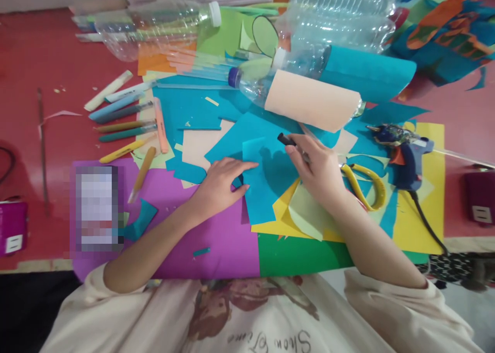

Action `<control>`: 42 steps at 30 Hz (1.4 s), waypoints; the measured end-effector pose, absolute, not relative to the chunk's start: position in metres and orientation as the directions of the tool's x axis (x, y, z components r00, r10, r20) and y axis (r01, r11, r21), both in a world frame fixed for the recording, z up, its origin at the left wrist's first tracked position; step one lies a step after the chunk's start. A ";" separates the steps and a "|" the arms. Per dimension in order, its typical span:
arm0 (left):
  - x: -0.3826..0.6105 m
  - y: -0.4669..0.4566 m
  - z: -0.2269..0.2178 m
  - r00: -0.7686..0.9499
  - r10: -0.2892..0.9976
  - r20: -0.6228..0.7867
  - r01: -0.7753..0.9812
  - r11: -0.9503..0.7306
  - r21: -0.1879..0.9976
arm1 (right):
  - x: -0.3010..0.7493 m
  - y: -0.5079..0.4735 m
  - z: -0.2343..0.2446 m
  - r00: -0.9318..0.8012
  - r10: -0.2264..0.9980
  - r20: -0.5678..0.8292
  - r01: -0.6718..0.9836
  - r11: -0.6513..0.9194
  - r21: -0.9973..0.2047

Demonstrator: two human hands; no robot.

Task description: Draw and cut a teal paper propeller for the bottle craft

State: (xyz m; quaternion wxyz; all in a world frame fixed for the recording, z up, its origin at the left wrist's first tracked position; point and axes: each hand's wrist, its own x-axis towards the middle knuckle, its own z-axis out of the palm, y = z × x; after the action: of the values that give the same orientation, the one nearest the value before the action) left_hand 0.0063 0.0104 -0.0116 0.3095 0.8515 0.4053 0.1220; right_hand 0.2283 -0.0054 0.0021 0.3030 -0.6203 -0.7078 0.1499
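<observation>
My right hand (319, 170) is closed round a pen (285, 138), its black end sticking out to the left above the blue paper; most of its length is hidden by my fingers. A cut piece of blue paper (261, 193) lies below, and my left hand (222, 185) rests at its left edge with the fingers stretched out, holding nothing. Just right of my right hand are scissors with yellow handles (367, 188), partly covered. A bottle wrapped in peach paper (311, 100) lies on its side beyond my hands.
At the right lies a blue glue gun (412, 162) with its cord. Several markers (124, 111) are spread at the left, above a blurred-out phone (96, 208). Clear plastic bottles (344, 13) are at the back. Purple sheet (216, 239) and yellow sheet (429, 208) cover the front.
</observation>
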 end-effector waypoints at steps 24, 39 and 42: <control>-0.001 0.005 -0.021 0.622 0.781 -0.052 0.670 -0.497 0.551 | 0.246 -0.007 0.005 0.018 0.964 0.265 0.691 0.179 -0.700; -0.002 0.012 -0.022 0.659 0.750 -0.057 0.635 -0.515 0.576 | 0.252 0.000 0.028 0.122 0.992 -0.009 0.057 -0.016 -0.998; 0.000 0.011 -0.021 0.654 0.754 -0.059 0.642 -0.512 0.570 | 0.239 -0.009 0.023 0.112 0.993 -0.028 -0.050 -0.022 -0.998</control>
State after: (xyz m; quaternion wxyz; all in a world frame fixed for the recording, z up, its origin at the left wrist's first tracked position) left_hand -0.0004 0.0111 -0.0207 0.2841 0.8640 0.4039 0.0984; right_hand 0.2388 -0.0086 0.0230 0.5331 -0.5213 -0.4523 0.4894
